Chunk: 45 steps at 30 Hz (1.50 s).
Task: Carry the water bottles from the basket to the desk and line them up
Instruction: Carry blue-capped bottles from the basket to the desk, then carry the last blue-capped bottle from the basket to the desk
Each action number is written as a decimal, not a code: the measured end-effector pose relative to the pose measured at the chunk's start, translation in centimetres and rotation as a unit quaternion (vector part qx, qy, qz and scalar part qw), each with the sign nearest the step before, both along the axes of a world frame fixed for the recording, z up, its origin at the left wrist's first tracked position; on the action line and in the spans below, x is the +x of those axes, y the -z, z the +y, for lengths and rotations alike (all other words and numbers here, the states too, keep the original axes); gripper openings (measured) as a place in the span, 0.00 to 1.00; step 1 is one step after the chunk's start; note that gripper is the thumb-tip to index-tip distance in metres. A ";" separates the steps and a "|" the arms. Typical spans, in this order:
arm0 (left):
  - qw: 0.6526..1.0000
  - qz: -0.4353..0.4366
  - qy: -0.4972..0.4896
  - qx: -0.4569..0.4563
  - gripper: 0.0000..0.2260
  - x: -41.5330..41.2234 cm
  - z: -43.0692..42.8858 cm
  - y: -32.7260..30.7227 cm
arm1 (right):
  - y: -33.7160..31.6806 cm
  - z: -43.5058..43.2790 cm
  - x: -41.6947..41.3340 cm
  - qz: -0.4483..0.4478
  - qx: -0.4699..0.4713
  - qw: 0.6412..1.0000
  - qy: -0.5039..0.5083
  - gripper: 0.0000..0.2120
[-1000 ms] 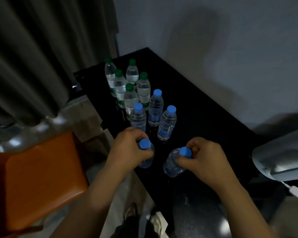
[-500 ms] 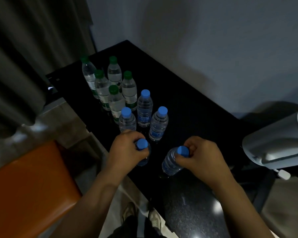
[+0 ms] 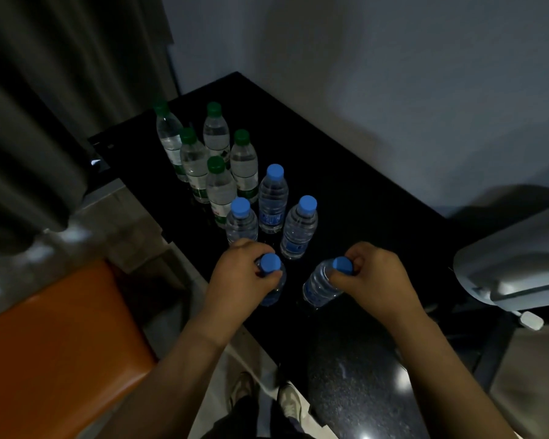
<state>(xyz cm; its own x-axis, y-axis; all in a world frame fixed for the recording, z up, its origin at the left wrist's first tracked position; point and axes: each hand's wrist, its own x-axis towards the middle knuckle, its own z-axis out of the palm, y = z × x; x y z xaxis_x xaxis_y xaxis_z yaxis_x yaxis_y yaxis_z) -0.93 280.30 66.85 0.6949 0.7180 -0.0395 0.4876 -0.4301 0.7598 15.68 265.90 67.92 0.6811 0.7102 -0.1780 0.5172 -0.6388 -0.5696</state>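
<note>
On the black desk (image 3: 346, 172) stand several green-capped water bottles (image 3: 217, 137) at the back and three blue-capped ones (image 3: 273, 198) in front of them. My left hand (image 3: 238, 274) grips the neck of a blue-capped bottle (image 3: 270, 264) standing near the desk's front edge. My right hand (image 3: 371, 277) holds another blue-capped bottle (image 3: 322, 285) by its neck, tilted to the left, its base touching or just above the desk. The basket is out of sight.
An orange chair seat (image 3: 54, 337) is at the lower left, beside the desk. Dark curtains (image 3: 45, 90) hang on the left. A white appliance (image 3: 514, 267) sits at the right edge of the desk. My shoes (image 3: 267, 394) show below on the floor.
Both hands keep their hold on the two bottles near the desk's front edge. The camera view has shifted slightly; the bottles themselves have barely moved.
</note>
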 end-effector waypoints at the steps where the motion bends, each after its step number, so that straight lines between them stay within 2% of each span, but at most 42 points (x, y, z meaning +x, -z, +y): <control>1: 1.000 0.003 0.000 -0.001 0.11 0.0 0.0 0.0 | 0.0 0.0 0.0 0.003 -0.006 1.000 0.001 0.11; 6: 0.999 0.028 0.017 0.006 0.12 0.4 0.3 -0.7 | -0.6 -0.4 0.0 0.013 -0.065 0.998 -0.007 0.14; 10: 0.996 0.064 0.053 0.014 0.16 0.5 0.4 -1.8 | -1.5 -2.1 -0.6 0.009 -0.128 0.992 -0.006 0.26; 12: 0.996 0.060 0.067 0.018 0.19 0.5 0.3 -2.7 | -2.0 -3.1 -1.1 0.014 -0.161 0.987 -0.003 0.29; 18: 0.981 0.045 0.180 0.051 0.18 0.5 -1.7 -4.8 | -2.3 -6.0 -3.1 0.019 -0.200 0.979 0.015 0.26; 24: 0.934 0.131 0.331 0.026 0.18 0.8 -4.1 -3.1 | -1.8 -9.7 -5.8 0.019 -0.219 0.974 0.064 0.20; 28: 0.898 0.173 0.404 0.004 0.20 1.4 -6.2 -1.8 | -1.4 -13.3 -8.6 0.039 -0.217 0.965 0.141 0.26; 37: 0.826 0.201 0.525 0.044 0.18 3.1 -14.5 -0.6 | -1.2 -22.2 -12.3 0.087 -0.208 0.932 0.284 0.25; 45: 0.768 0.205 0.599 0.100 0.18 2.3 -26.1 -0.4 | -0.8 -33.3 -18.3 0.130 -0.165 0.889 0.406 0.22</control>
